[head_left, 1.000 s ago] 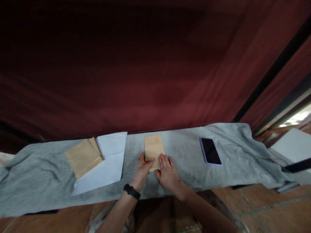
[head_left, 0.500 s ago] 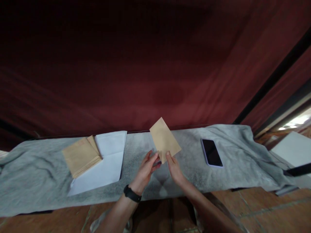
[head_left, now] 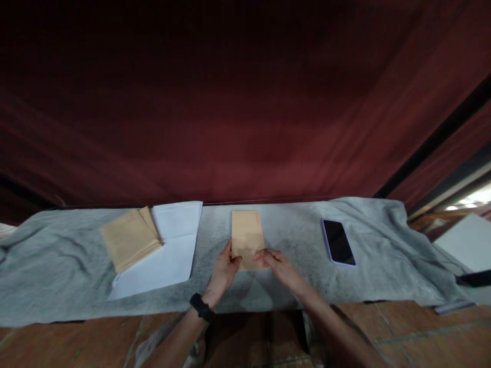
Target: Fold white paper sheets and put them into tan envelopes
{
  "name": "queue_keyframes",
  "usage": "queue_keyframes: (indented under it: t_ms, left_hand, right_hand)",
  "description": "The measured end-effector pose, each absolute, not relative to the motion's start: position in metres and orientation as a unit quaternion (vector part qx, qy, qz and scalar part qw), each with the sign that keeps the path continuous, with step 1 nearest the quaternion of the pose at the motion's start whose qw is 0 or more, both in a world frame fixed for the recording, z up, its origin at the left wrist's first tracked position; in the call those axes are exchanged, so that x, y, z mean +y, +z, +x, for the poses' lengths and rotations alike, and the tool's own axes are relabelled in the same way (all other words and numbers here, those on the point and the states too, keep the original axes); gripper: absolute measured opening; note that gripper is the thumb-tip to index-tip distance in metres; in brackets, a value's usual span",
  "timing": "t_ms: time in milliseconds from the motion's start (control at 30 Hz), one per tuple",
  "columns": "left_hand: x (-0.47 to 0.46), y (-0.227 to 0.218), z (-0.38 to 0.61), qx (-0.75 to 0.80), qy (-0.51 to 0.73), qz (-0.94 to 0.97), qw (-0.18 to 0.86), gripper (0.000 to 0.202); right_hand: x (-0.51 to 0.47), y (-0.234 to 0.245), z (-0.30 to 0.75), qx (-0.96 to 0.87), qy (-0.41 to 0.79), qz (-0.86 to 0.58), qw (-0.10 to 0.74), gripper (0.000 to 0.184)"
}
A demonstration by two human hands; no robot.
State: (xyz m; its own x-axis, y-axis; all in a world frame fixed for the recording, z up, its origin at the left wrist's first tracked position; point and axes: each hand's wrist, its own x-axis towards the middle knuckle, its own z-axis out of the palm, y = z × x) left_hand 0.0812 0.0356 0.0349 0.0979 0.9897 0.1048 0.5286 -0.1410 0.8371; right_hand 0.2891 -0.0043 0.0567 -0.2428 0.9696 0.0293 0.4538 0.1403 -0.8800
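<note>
A brown paper envelope (head_left: 247, 232) with small red print near its upper right edge lies upright before me over the grey cloth. My left hand (head_left: 224, 266) grips its lower left edge, thumb on top and fingers at the side and partly hidden beneath. At the lower right, my right hand (head_left: 278, 263) has its bent fingers together on the envelope's face. A black band (head_left: 202, 307) circles my left wrist. To the left, a stack of similar brown envelopes (head_left: 130, 237) rests partly on white paper sheets (head_left: 174, 255).
A grey cloth (head_left: 299, 230) covers the long narrow surface. On the right lies a phone (head_left: 339, 243) with a dark screen and pale purple case. Dark red fabric (head_left: 245, 128) rises behind the surface. Below the front edge are brown floor tiles (head_left: 406, 327).
The envelope has turned from tilted to straight and come lower, with its red-printed face now showing. My right fingers have moved onto its face, and my left thumb now presses it.
</note>
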Motion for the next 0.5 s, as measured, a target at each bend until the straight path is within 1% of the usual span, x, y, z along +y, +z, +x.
queue_keyframes:
  t_ms: [33,67,100,167,233,267,367,500]
  left_hand:
    - [0.033,0.032,0.080,0.587,0.331,0.679,0.292,0.056]
    - [0.030,0.030,0.079,0.605,0.305,0.690,0.254,0.058]
    - [0.027,0.028,0.079,0.621,0.280,0.701,0.209,0.060]
    - [0.026,0.026,0.081,0.626,0.239,0.734,0.111,0.057]
    - [0.032,0.024,0.087,0.583,0.201,0.786,0.051,0.052]
    - [0.038,0.023,0.091,0.548,0.179,0.816,0.043,0.051]
    - [0.068,0.022,0.109,0.450,0.108,0.884,0.062,0.053]
    - [0.117,0.023,0.131,0.430,0.071,0.897,0.071,0.061]
  right_hand:
    - [-0.006,0.052,0.285,-0.717,0.304,-0.539,0.321,0.052]
    - [-0.008,0.046,0.280,-0.752,0.213,-0.548,0.299,0.046]
    - [-0.012,0.040,0.276,-0.786,0.139,-0.543,0.259,0.045]
    - [-0.019,0.025,0.268,-0.828,0.050,-0.520,0.204,0.052]
    - [-0.026,0.012,0.264,-0.835,0.012,-0.516,0.191,0.061]
    - [-0.028,0.008,0.263,-0.834,0.007,-0.518,0.191,0.063]
    - [-0.028,0.002,0.262,-0.830,0.018,-0.526,0.187,0.062]
    - [-0.026,0.007,0.263,-0.832,0.037,-0.528,0.168,0.068]
